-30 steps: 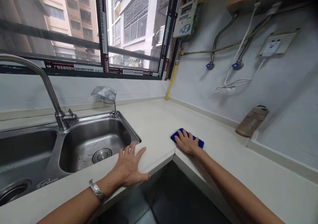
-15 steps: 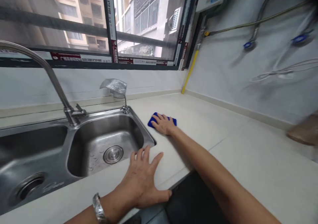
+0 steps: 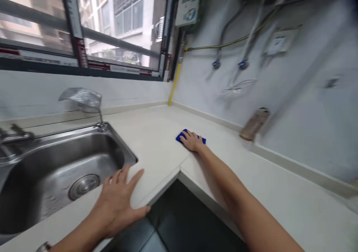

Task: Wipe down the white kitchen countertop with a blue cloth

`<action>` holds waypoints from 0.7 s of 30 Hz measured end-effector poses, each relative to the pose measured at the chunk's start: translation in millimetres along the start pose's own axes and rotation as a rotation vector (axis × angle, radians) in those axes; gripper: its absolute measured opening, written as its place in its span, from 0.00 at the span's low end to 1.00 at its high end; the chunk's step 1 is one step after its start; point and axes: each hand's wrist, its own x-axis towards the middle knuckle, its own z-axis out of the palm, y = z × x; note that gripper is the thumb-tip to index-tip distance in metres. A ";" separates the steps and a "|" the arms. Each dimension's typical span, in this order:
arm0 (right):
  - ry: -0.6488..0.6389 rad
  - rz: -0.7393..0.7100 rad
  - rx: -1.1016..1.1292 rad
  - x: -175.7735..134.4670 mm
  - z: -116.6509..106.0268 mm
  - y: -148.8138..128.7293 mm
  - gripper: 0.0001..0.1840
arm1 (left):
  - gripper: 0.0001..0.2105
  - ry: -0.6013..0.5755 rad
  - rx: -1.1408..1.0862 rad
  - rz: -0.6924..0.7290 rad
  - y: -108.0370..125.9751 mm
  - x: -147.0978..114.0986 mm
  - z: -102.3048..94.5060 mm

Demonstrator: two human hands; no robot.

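"Where's the dark-blue fabric cloth (image 3: 179, 137)?"

"On the smooth off-white L-shaped countertop (image 3: 151, 140), just beyond its inner corner, partly covered by the right hand (image 3: 192, 141)."

"How are that hand's fingers?"

"Stretched over the cloth and slightly parted, lying across it rather than wrapped around it. The palm's underside is hidden."

"And the left hand (image 3: 119, 201)?"

"Fingers and thumb spread wide, holding nothing. It's at the countertop's front edge, just beside the rounded stainless-steel sink (image 3: 112, 147), with the thumb pointing toward the inner corner."

"What's by the right-hand wall?"

"A brown bottle with a dark top (image 3: 254, 125), well apart from the cloth."
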 end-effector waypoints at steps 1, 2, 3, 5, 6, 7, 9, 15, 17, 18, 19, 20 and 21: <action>0.000 0.031 -0.003 -11.2 -1.4 15.8 0.35 | 0.42 0.007 0.015 0.012 -1.8 1.5 1.1; -0.001 0.058 -0.003 -23.2 -2.6 31.2 0.35 | 0.42 0.021 0.028 0.019 -3.5 2.7 2.1; -0.001 0.083 -0.002 -35.9 -3.6 46.3 0.35 | 0.41 0.027 0.039 0.028 -5.1 3.8 3.2; 0.003 0.130 0.002 -62.7 -5.1 75.9 0.34 | 0.40 0.048 0.061 0.040 -8.2 5.7 5.4; 0.007 0.152 0.004 -76.6 -5.6 90.5 0.34 | 0.40 0.058 0.074 0.044 -9.7 6.6 6.6; 0.012 0.173 0.006 -90.8 -5.9 104.8 0.34 | 0.40 0.072 0.086 0.047 -11.4 7.5 8.0; 0.025 0.209 0.008 -119.9 -6.2 132.1 0.33 | 0.40 0.095 0.109 0.054 -14.9 9.5 10.9; 0.055 0.293 -0.001 -212.7 -2.6 194.0 0.33 | 0.40 0.118 0.141 0.068 -23.7 16.0 15.0; 0.060 0.295 -0.014 -244.0 1.0 209.9 0.33 | 0.39 0.122 0.165 0.074 -24.3 16.8 14.7; 0.064 0.286 -0.023 -259.2 3.2 218.3 0.33 | 0.38 0.124 0.183 0.074 -24.1 16.7 14.5; 0.067 0.275 -0.032 -273.8 5.3 227.3 0.33 | 0.37 0.123 0.201 0.074 -23.8 16.5 14.1; 0.068 0.265 -0.039 -287.6 7.3 237.1 0.33 | 0.37 0.116 0.218 0.070 -23.4 16.1 13.7; 0.066 0.260 -0.043 -300.2 9.2 247.6 0.33 | 0.37 0.104 0.230 0.060 -23.0 15.6 13.3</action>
